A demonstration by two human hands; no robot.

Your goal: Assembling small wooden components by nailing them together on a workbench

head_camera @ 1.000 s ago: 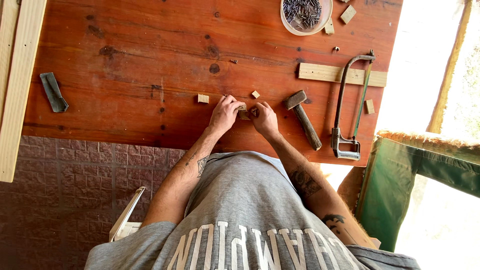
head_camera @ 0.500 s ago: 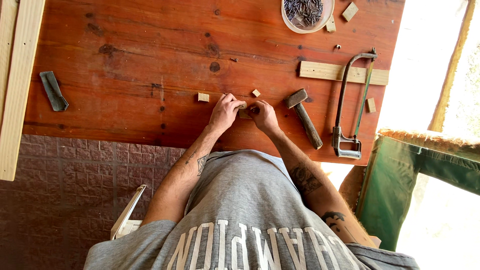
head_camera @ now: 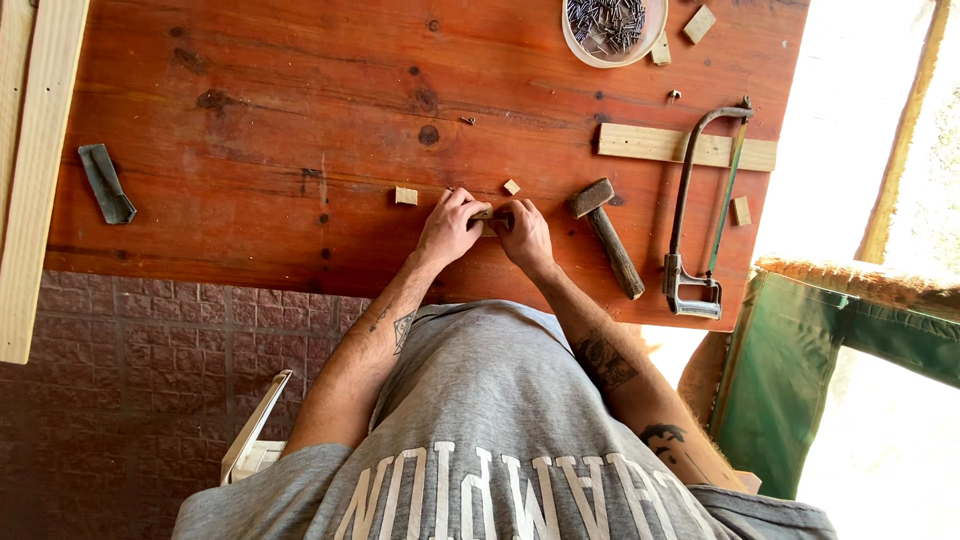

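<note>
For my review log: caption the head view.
Both hands pinch a small wood piece on a red table, hammer alongside.

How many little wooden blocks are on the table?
6: one block left of the left hand, one above the right hand, one pinched between both, two beside the nail bowl, one right of the hacksaw. More may hide under hands.

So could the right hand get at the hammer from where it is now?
Probably yes. The hammer lies on the table just beside the right hand, with only bare wood between them. But both hands are pinching a small wooden piece, so the right would need to let go first.
</note>
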